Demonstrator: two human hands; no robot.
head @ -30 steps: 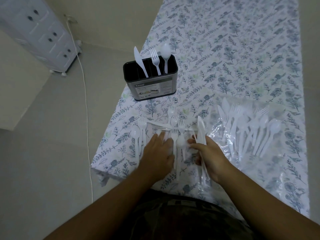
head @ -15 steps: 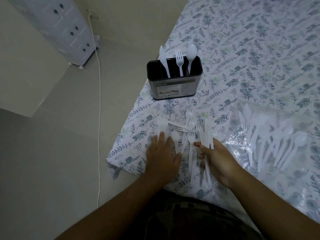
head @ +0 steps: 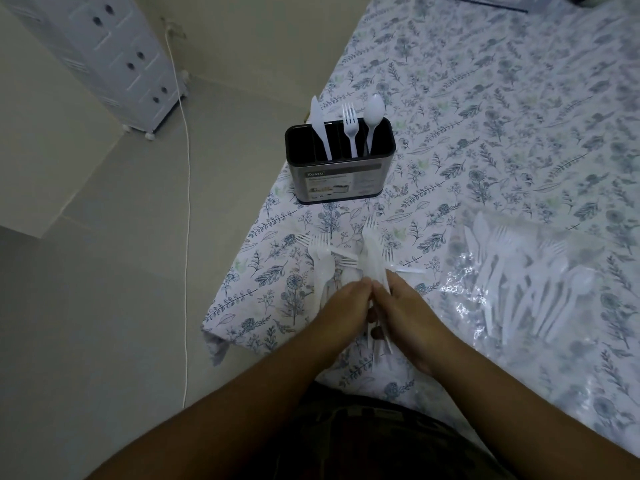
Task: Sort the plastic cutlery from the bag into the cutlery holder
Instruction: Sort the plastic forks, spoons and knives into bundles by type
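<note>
A black and steel cutlery holder (head: 341, 178) stands near the table's left edge with one white knife (head: 319, 128), one fork (head: 350, 128) and one spoon (head: 373, 117) upright in separate slots. In front of it lies a loose heap of white plastic cutlery (head: 323, 252). My left hand (head: 341, 311) and my right hand (head: 412, 318) meet over that heap and together clasp a bunch of white cutlery (head: 374, 252) that sticks up between them. A clear plastic bag (head: 530, 282) with several more pieces lies to the right.
The table (head: 485, 109) wears a floral cloth; its corner hangs down close to my left arm. On the floor to the left stand a white drawer unit (head: 104, 53) and a white cable (head: 187, 209). A dark object lies at the far table edge.
My hands have come together from lying apart on the heap, and now gather a bunch of cutlery between them. The camera has shifted, so the holder sits further right in view.
</note>
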